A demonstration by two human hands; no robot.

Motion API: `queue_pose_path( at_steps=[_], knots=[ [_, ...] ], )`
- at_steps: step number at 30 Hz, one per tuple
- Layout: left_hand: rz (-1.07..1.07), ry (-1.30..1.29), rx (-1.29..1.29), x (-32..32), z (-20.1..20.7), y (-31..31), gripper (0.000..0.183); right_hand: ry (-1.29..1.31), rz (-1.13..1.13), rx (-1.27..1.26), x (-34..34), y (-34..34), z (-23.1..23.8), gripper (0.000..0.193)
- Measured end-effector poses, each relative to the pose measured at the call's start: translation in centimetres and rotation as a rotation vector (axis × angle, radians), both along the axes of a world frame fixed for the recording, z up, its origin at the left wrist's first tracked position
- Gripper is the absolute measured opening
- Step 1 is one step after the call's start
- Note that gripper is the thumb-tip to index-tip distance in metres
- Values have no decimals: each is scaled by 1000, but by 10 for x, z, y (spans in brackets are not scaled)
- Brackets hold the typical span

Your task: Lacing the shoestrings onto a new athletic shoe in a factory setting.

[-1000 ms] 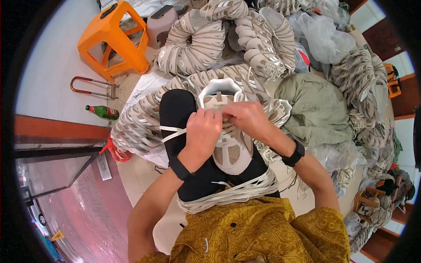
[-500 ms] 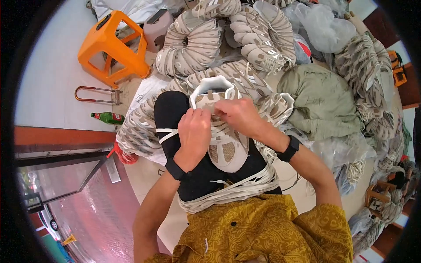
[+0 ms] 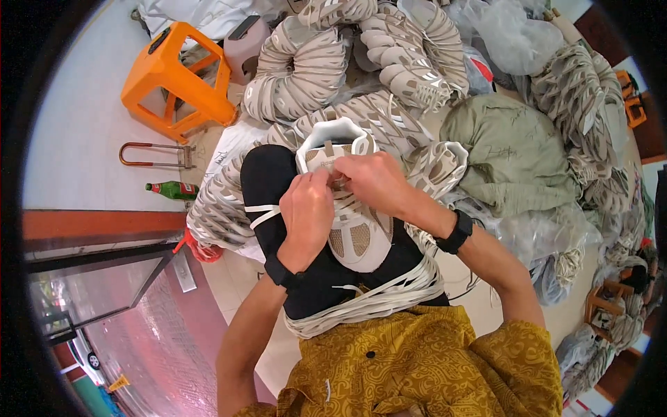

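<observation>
A beige and white sneaker rests on my lap, toe toward me and heel opening away. My left hand and my right hand meet over the top of its tongue. Fingers of both hands are pinched together on the shoelace, whose rows cross the upper below them. The lace ends between the fingertips are hidden. A thick bundle of off-white laces lies across my thighs, and a white band circles my left knee.
Beyond my knees lie curved stacks of nested shoe uppers. Another sneaker sits right of my lap, beside a green cloth sack. An orange stool, a green bottle and a glass door are on the left.
My hands have drawn closer together over the tongue, and the right one has shifted slightly left. More of the tongue's top shows. The whole view has shifted a little.
</observation>
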State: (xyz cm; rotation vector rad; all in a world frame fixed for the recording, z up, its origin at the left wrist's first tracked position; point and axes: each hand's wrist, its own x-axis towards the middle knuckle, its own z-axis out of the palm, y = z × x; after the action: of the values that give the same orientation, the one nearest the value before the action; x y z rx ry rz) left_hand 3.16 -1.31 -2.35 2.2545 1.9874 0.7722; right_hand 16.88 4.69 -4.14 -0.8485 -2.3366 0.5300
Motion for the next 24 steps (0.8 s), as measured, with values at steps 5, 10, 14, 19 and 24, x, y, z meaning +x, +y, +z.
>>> queue_pose_path(
  at_steps=[5,10,14,19,24],
  knots=[
    [49,-100,-55,2,1,0,14,79,30,-152,-4,0,-2,8],
    [39,-154,-15,-1,3,-3,19,84,-73,-7,-1,-10,2,14],
    [17,-248,-29,-1,1,0,21,-108,-109,18,-3,-11,7,15],
    [31,-281,-52,5,-4,1,23,25,-140,-169,-10,-14,4,15],
    [-24,-317,-29,4,-3,2,22,155,-207,-196,-10,-20,4,20]
  ],
)
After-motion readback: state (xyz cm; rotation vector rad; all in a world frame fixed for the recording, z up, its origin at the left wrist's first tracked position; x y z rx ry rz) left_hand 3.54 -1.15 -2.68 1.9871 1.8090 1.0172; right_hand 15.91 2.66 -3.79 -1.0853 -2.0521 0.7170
